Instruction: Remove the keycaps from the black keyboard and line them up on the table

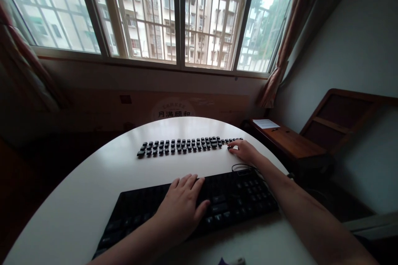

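A black keyboard (139, 203) lies on the round white table (77, 190), with keycaps on its near rows and right-hand part; its far left part looks dark and flat. My left hand (183, 201) rests on the keyboard's middle, palm down and fingers spread. Beyond the keyboard, loose black keycaps (183, 145) are laid out in rows. At the right end of these rows is my right hand (244, 151), its thumb and fingertips closed around a dark keycap (230, 147). The keyboard's cable (239, 165) curls under my right forearm.
A small purple and grey object (231, 261) is cut off at the bottom edge. To the right stands a wooden bench (298, 145) with a white paper (265, 124) on it. A cardboard panel (217, 105) leans below the barred window (205, 20).
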Tool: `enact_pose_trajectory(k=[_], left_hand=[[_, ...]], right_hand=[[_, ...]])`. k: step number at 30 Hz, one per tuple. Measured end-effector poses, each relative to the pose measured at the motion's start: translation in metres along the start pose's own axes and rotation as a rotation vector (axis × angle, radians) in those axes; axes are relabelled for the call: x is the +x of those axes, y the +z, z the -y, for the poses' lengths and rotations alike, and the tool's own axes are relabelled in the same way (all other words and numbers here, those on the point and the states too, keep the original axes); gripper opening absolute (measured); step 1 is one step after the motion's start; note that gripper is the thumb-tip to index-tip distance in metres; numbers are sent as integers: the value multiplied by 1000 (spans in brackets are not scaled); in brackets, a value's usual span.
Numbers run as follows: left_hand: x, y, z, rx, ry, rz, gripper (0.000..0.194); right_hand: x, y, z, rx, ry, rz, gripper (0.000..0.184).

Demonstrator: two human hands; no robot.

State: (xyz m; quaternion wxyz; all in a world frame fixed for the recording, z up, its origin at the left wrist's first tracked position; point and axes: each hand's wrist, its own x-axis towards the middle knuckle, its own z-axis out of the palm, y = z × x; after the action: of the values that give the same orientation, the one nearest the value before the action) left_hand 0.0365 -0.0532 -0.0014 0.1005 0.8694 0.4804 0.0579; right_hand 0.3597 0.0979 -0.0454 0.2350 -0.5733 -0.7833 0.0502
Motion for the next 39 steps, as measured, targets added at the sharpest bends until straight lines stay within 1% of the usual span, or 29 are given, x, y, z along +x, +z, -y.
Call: enact_pose_trajectory(k=[3, 8, 10, 15, 25, 39], left_hand=[[0, 0, 0, -4, -9, 2, 61], [-1, 0, -1, 6, -7, 5, 60], [-1, 0, -1, 5, -5, 0, 60], [-1, 0, -1, 7, 5, -4, 59], [-2, 2, 1, -14, 16, -27, 57], [-2, -3, -2, 2, 12, -3, 58]], right_hand=[[-3, -1, 2, -13, 18, -29, 33], [-5, 1, 8, -42, 26, -60, 17], [-4, 3, 10, -55, 30, -68, 14], [1, 7, 11, -79, 29, -74, 20], [2, 8, 13, -115, 0, -45, 28], [2, 8, 14, -112, -10, -33, 36]])
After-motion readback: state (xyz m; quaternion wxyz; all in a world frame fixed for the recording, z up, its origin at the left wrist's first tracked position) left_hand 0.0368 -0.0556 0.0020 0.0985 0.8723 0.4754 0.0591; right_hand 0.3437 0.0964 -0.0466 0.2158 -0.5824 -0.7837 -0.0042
